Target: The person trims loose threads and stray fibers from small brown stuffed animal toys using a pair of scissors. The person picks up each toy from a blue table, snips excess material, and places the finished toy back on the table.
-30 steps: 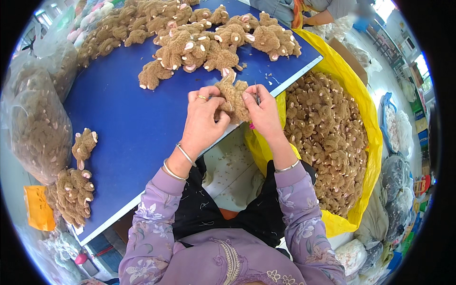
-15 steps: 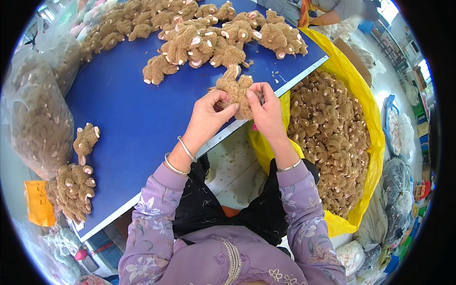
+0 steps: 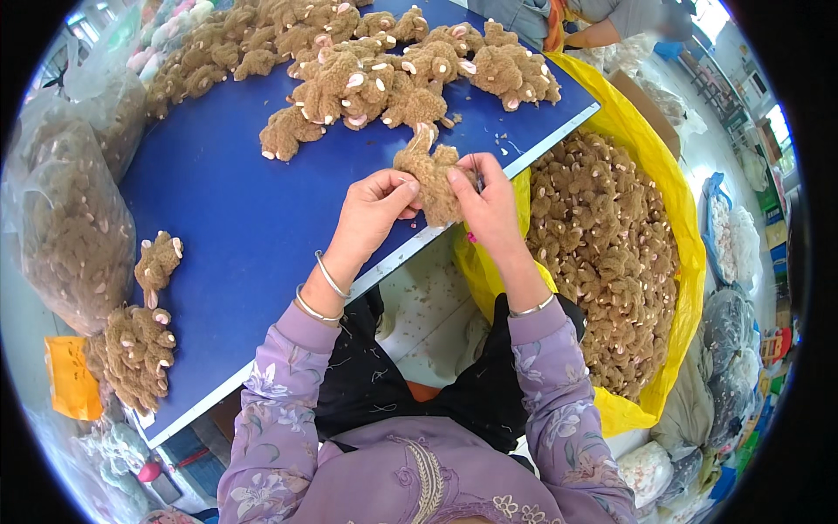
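A small brown plush toy with pale ears is held up over the front edge of the blue table. My right hand grips its right side, thumb on the fluffy front. A thin dark tool, its kind unclear, shows between that hand's fingers. My left hand is closed in a pinch right beside the toy's left side; whatever is between thumb and forefinger is too small to make out. Just beyond the toy lies a heap of similar brown plush toys with white and pink ears.
Right of my legs stands a yellow sack full of brown plush pieces. A clear plastic bag of them leans at the left, near a smaller pile and an orange packet. Another person's arm is at the far side.
My left hand has drawn slightly left from the toy, its thumb and forefinger now pressed together. The right hand keeps its hold on the toy with little movement.
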Motion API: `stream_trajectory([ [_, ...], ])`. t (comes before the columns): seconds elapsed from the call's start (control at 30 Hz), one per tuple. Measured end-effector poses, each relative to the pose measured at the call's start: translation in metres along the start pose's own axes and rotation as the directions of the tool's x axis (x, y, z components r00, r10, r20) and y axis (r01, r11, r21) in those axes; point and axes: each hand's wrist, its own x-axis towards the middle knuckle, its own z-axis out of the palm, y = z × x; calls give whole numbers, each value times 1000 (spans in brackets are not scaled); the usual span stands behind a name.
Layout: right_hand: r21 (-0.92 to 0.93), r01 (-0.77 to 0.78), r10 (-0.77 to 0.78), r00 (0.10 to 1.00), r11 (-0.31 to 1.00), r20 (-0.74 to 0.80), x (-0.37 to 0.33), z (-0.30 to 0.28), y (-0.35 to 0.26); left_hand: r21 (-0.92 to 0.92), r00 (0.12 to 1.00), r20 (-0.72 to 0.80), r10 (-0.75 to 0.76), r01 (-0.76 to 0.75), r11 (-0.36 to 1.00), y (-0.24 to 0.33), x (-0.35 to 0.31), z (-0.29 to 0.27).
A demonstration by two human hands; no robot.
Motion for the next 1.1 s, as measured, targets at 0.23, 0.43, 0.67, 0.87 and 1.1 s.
stream_trajectory([
  [0.23,381,-181,159,983,907,88,-4,-31,-41,10,999,-21,34,-34,999,-3,2,3],
  [0.43,199,-660,387,628,724,675,-16,-17,-46,81,996,-28,87,-85,993,-6,2,2],
  [0.67,224,-845,500,479,486,722,-8,-10,-26,111,994,-4,111,-110,988,-11,3,0],
  [0.87,224,-876,468,426,427,774,-4,-11,-23,81,991,-21,135,-132,988,-11,3,1],
  [1.1,309,-829,433,519,466,737,-6,-6,-20,93,988,26,153,-155,984,-8,-1,7],
])
